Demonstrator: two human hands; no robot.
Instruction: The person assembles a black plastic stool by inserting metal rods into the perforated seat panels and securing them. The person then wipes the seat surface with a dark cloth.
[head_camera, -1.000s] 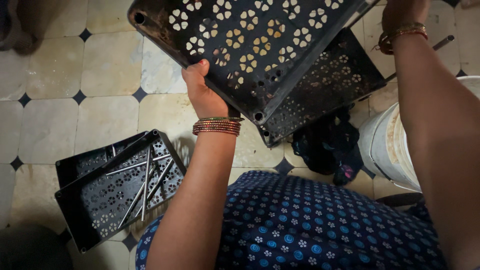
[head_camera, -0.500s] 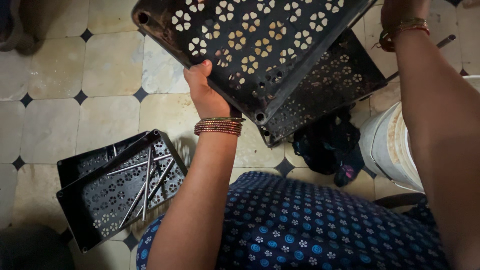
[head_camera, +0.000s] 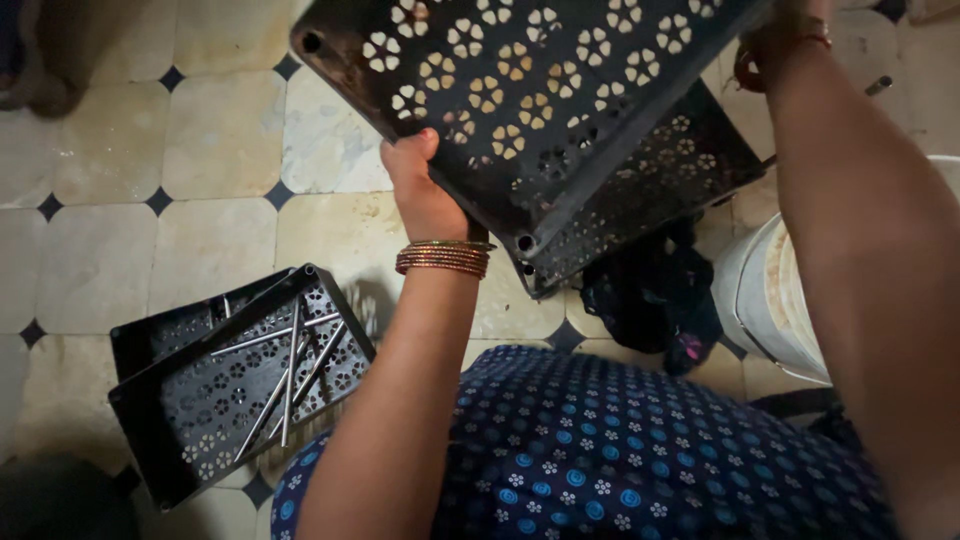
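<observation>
I hold a large black perforated plastic tray (head_camera: 540, 90) with flower-shaped holes, tilted above the floor. My left hand (head_camera: 424, 192), bangles on its wrist, grips the tray's lower left edge, thumb on top. My right hand (head_camera: 792, 28) meets the tray's right edge at the top of the view and is mostly hidden; its bangled wrist shows. A second black perforated tray (head_camera: 672, 165) lies just beneath and behind the held one.
Two stacked black trays (head_camera: 170, 420) rest on the tiled floor at lower left, with several metal rods (head_camera: 290, 362) lying in the upper one. A white bucket (head_camera: 765, 300) stands at right, a dark cloth (head_camera: 650, 300) beside it. Another metal rod (head_camera: 880, 86) lies at top right.
The held tray and both hands have shifted a little to the right. The trays on the floor have not moved.
</observation>
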